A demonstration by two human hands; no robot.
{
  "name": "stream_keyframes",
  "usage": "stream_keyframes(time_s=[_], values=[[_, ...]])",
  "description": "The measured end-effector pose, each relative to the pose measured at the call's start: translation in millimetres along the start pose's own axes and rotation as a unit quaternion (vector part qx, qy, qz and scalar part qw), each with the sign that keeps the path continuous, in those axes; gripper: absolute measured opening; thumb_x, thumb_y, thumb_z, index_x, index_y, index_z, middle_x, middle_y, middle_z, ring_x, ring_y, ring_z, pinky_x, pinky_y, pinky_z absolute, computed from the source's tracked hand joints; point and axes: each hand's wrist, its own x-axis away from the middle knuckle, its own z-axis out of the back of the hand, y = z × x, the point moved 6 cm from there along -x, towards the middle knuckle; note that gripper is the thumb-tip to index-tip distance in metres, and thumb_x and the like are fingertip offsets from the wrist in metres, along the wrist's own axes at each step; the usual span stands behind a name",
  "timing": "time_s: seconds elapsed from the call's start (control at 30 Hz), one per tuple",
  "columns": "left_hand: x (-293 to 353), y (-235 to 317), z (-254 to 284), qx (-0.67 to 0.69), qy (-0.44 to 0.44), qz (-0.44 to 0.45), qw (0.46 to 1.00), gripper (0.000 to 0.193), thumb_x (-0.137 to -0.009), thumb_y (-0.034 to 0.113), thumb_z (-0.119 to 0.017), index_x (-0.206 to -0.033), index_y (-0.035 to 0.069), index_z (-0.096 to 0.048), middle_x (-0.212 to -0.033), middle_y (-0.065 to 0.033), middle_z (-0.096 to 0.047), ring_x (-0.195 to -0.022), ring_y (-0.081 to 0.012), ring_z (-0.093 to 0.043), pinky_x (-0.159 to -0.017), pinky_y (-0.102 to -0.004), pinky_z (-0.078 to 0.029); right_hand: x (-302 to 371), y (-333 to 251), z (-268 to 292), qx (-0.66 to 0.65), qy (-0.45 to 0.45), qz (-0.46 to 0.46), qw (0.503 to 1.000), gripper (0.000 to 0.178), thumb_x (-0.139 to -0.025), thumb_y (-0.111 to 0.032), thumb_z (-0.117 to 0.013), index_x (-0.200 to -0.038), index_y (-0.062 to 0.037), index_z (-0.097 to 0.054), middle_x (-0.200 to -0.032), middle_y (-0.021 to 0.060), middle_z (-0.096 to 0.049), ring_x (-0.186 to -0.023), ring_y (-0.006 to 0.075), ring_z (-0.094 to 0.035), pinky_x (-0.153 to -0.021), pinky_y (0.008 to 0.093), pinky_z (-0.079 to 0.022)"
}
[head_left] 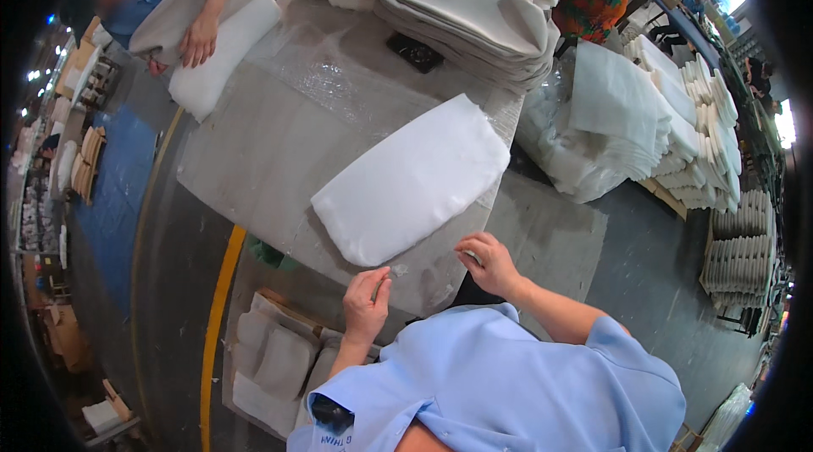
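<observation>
A white padding piece (415, 177), long and soft with a curved edge, lies flat on the grey table (246, 164) in front of me. My left hand (366, 304) is just off its near edge, thumb and fingers pinched together. A small whitish tuft (400, 270) shows beside those fingertips; whether they hold it I cannot tell. To the right, my right hand (488, 261) hovers by the table's near right edge with its fingers curled in. Any small thing inside that hand is hidden. Neither hand touches the padding.
Folded grey and white pads (466, 12) are stacked at the table's far side, beside a dark flat object (413, 54). Across the left corner, a co-worker's hand (199, 39) presses a grey cover over white padding. More white sheets (618, 105) are piled right; a box of pads (271, 359) stands below left.
</observation>
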Motion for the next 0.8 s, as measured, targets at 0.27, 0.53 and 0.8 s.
stream_keyframes(time_s=[0.27, 0.53, 0.8], values=[[-22.2, -5.0, -6.2, -0.013, 0.111, 0.022, 0.993, 0.024, -0.093, 0.003, -0.071, -0.116, 0.005, -0.075, -0.117, -0.0132, -0.072, -0.108, -0.032, -0.069, -0.094, -0.0414, -0.055, -31.7, 88.3, 81.4, -0.029, 0.074, -0.193, 0.978, 0.02, -0.097, -0.017, -0.07, -0.112, -0.004, -0.075, -0.112, 0.0142, -0.072, -0.1, 0.0337, -0.07, -0.089, 0.0404, -0.056], [-17.6, -78.3, 17.2, -0.023, 0.22, 0.303, 0.927, 0.049, -0.103, 0.014, -0.066, -0.15, 0.004, -0.057, -0.145, -0.0166, -0.061, -0.119, -0.0273, -0.064, -0.1, -0.0361, -0.053, -173.2, 129.6, 115.6, 0.154, 0.06, -0.09, 0.982, 0.063, -0.107, -0.039, -0.056, -0.153, 0.0041, -0.048, -0.159, 0.0255, -0.048, -0.151, 0.0421, -0.041, -0.123, 0.054, -0.033], [-55.7, -64.6, -26.3, -0.055, 0.162, 0.371, 0.913, 0.071, -0.099, 0.016, -0.07, -0.159, -0.007, -0.039, -0.158, -0.0285, -0.05, -0.144, -0.0371, -0.052, -0.119, -0.041, -0.04, -231.1, 108.3, 30.0, 0.298, -0.094, 0.018, 0.95, 0.098, -0.103, -0.066, -0.046, -0.165, 0.0065, -0.023, -0.174, 0.0258, -0.02, -0.162, 0.0446, -0.016, -0.13, 0.0595, -0.012]])
